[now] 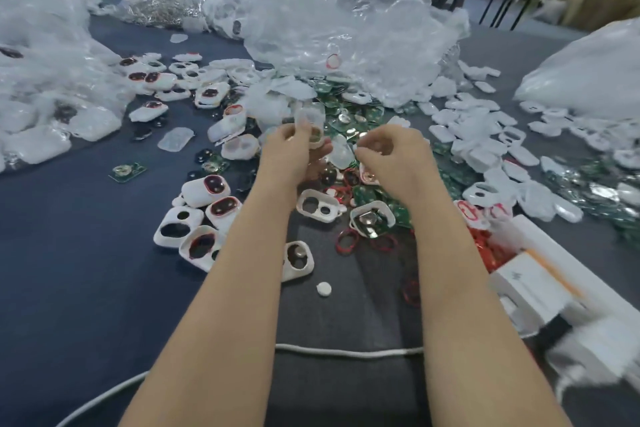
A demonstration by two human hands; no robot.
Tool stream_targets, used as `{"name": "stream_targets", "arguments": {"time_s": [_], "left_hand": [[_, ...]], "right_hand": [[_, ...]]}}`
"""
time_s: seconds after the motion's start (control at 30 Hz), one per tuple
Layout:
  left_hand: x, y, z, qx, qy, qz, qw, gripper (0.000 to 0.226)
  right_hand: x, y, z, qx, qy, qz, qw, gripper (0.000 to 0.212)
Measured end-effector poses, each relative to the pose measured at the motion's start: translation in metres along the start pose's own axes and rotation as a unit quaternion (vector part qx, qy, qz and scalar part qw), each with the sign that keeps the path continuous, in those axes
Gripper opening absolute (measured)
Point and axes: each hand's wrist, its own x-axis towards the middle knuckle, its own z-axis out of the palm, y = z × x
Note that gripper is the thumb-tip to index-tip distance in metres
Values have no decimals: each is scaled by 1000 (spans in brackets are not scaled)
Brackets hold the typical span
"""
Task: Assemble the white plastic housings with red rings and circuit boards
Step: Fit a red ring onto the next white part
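Observation:
Both my hands are raised over the middle of the table. My left hand (291,146) grips a white plastic housing (317,137) with a ring in its hole. My right hand (391,156) has its fingers curled beside that housing; whether it pinches a small part is hidden by blur. Below the hands lie empty white housings (317,206), a housing with a circuit board inside (372,218), loose red rings (348,241) and green circuit boards (349,121). Housings fitted with red rings (207,189) sit to the left.
Crumpled clear plastic bags (346,28) fill the back of the dark table (86,253), with more bags at far left and right. White covers (485,149) are scattered to the right. A white box (533,284) holds red rings at right. A white cord (346,352) crosses the front.

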Motion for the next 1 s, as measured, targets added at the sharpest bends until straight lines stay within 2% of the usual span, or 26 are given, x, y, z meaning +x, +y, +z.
{"name": "stream_targets", "arguments": {"time_s": [0.1,0.17,0.3,0.43,0.6,0.7,0.83,1.0], "left_hand": [[5,-3,-10,-73,25,-2,997,18],[5,-4,-12,-103,32,11,994,15],[4,-1,-11,-140,36,40,989,17],[2,-1,-8,-141,22,35,989,19],[3,3,-13,-189,79,59,977,10],[3,3,-14,-192,77,56,977,10],[1,0,-10,-150,40,50,987,8],[0,-5,-5,-57,20,69,996,16]], "right_hand": [[1,2,5,-97,-119,22,988,8],[0,0,14,-123,-136,20,983,19],[1,-3,37,-151,-88,16,984,36],[4,0,48,-153,-49,23,987,28],[5,2,47,-93,24,40,995,10],[5,3,46,-65,43,39,996,1],[4,2,40,-15,92,23,995,15],[5,0,37,61,143,1,988,17]]}}
